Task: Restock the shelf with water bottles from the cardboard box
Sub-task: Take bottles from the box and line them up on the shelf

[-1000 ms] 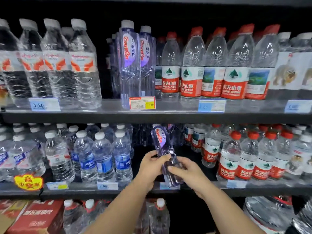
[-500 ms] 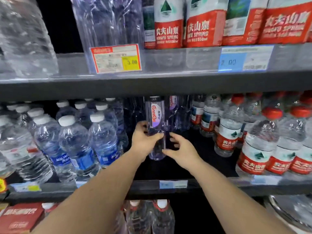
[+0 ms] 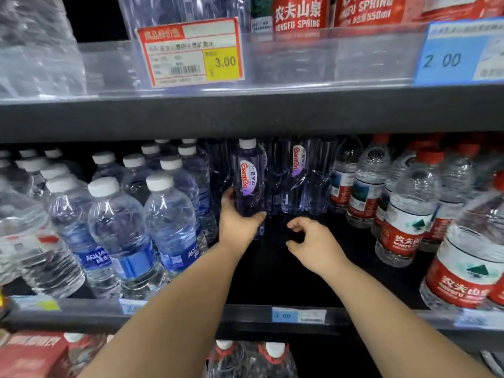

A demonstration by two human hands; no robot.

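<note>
A clear purple-tinted Ganten water bottle with a white cap stands upright deep in the middle shelf. My left hand grips its lower part from the left. More Ganten bottles stand just behind and to the right of it. My right hand hovers a little to the right and nearer to me, fingers loosely curled, touching nothing. The cardboard box is out of view.
Blue-label bottles with white caps fill the shelf to the left, red-label Nongfu bottles to the right. The upper shelf edge with price tags hangs close above. A dark bare gap of shelf lies under my hands. Further bottles show below.
The Ganten bottle has gone from tilted at the shelf front to upright deep in the shelf. My right hand has let go of it and drawn back. The camera has moved closer.
</note>
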